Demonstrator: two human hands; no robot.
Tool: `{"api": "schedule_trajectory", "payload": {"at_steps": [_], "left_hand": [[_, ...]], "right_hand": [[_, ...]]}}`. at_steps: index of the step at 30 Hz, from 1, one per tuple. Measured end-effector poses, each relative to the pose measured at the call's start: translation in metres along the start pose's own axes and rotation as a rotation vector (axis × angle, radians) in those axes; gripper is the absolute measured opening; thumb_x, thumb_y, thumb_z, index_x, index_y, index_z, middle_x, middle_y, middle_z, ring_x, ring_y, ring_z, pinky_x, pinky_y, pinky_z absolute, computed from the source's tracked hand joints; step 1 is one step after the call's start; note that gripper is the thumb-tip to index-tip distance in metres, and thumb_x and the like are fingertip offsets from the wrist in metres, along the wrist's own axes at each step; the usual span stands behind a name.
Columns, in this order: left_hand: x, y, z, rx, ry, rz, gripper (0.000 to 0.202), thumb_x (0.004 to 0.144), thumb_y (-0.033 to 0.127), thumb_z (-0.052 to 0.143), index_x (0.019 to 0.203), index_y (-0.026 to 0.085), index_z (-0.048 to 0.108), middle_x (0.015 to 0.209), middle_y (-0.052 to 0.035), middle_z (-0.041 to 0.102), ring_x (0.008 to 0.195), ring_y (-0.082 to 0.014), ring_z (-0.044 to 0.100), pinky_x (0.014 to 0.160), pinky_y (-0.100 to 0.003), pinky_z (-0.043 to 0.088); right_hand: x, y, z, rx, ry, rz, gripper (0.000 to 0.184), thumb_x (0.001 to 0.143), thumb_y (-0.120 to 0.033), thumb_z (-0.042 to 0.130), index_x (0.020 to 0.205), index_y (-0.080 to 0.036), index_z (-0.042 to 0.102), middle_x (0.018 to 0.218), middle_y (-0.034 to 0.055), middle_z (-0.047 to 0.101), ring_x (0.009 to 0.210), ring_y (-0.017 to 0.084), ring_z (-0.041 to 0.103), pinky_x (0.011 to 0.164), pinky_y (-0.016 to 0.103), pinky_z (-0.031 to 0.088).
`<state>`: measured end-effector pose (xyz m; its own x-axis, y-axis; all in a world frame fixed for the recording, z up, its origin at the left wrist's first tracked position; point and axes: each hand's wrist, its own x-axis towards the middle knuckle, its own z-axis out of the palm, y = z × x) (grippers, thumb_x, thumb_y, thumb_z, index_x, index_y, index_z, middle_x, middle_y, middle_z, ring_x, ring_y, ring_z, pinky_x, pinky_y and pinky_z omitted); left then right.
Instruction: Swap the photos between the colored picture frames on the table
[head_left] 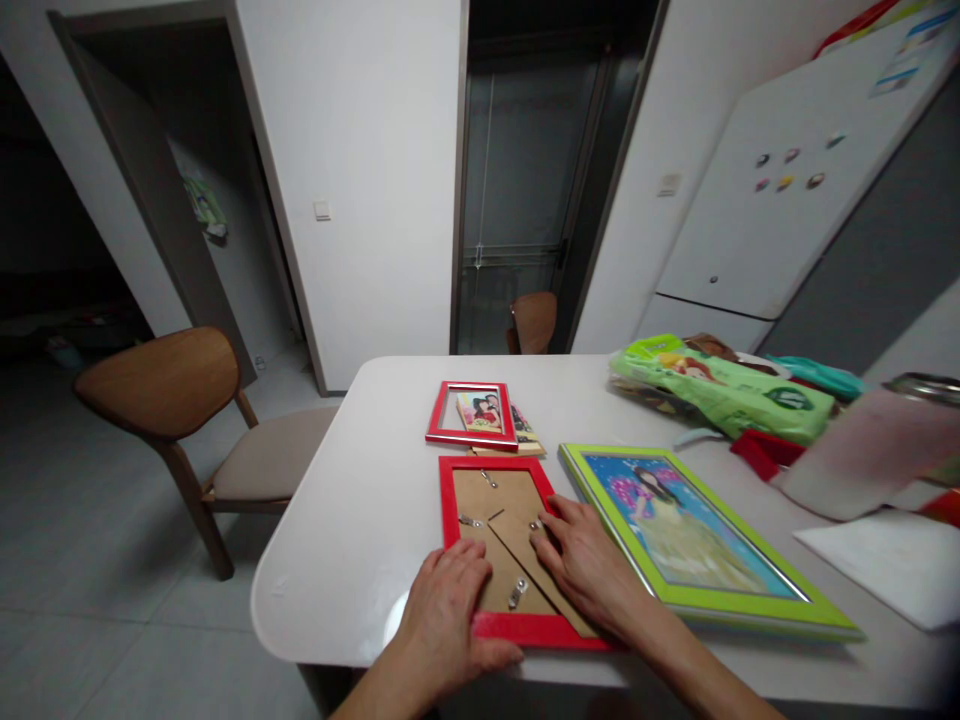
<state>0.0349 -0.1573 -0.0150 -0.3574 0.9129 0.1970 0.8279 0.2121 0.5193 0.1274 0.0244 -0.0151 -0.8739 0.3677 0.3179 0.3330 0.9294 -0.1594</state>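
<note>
1. Left hand: over the near left corner of the red frame, thumb along the near rail, fingers on the left side and the board. Its grip is spread, pressing from above and not closed round anything.
2. Right hand: on the frame's right side, fingers bent, tips beside the right clip. I cannot tell whether its grip pinches the clip or only touches it.
3. The red frame lies face down along the near edge of the bench. The board is in it, the stand slanting toward the near right corner. Three more clips show: far, left and near.
4. Step in hand, as I judge it: work on the frame's back, probably at the right clip. Whether the clips are fastened is too small to tell.
5. A next move there would call for the left hand steadying the corner while one right fingertip turns the clip, without lifting the frame.
6. Green frame: picture up, just right of the red frame, its lower corner toward the bench's near right.
7. Small frame: beyond the red frame, toward the bench's far edge, a card partly under it.
8. Bag: near the bench's far right; jar in front of it.
</note>
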Motion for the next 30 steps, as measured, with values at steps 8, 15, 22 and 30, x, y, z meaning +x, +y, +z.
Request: {"api": "schedule_trajectory", "payload": {"at_steps": [8,15,22,30], "left_hand": [[-0.002,-0.007,0.001,-0.013,-0.005,0.012,0.064,0.052,0.049,0.067,0.105,0.016,0.051,0.122,-0.0140,0.044,0.114,-0.0278,0.037,0.095,-0.046,0.027],[-0.002,-0.002,-0.005,0.011,-0.039,-0.004,0.063,0.051,0.042,0.071,0.104,0.015,0.051,0.123,-0.0135,0.043,0.115,-0.0270,0.036,0.097,-0.048,0.022],[-0.002,-0.005,-0.001,-0.015,0.011,0.005,0.064,0.048,0.042,0.072,0.102,0.014,0.051,0.121,-0.0145,0.046,0.113,-0.0272,0.038,0.096,-0.047,0.026],[-0.003,-0.009,0.003,-0.032,0.050,0.024,0.057,0.044,0.038,0.075,0.092,0.015,0.054,0.114,-0.0119,0.052,0.108,-0.0251,0.044,0.096,-0.043,0.027]], "right_hand": [[-0.017,-0.001,-0.002,0.060,0.054,-0.065,0.036,0.077,-0.036,0.040,0.102,-0.016,0.056,0.114,0.0127,0.047,0.105,0.024,0.041,0.088,0.040,0.033],[-0.035,-0.030,-0.018,0.202,-0.046,-0.373,0.024,0.076,-0.027,0.044,0.092,-0.027,0.062,0.105,0.0078,0.053,0.100,0.022,0.044,0.082,0.039,0.037],[-0.039,-0.031,-0.025,0.211,-0.136,-0.375,0.024,0.076,-0.027,0.044,0.094,-0.026,0.060,0.111,0.0077,0.049,0.103,0.023,0.040,0.085,0.041,0.034],[-0.001,-0.040,-0.006,0.295,-0.094,-0.221,0.031,0.081,-0.022,0.035,0.103,-0.020,0.056,0.103,0.0087,0.052,0.094,0.018,0.045,0.081,0.032,0.035]]}}
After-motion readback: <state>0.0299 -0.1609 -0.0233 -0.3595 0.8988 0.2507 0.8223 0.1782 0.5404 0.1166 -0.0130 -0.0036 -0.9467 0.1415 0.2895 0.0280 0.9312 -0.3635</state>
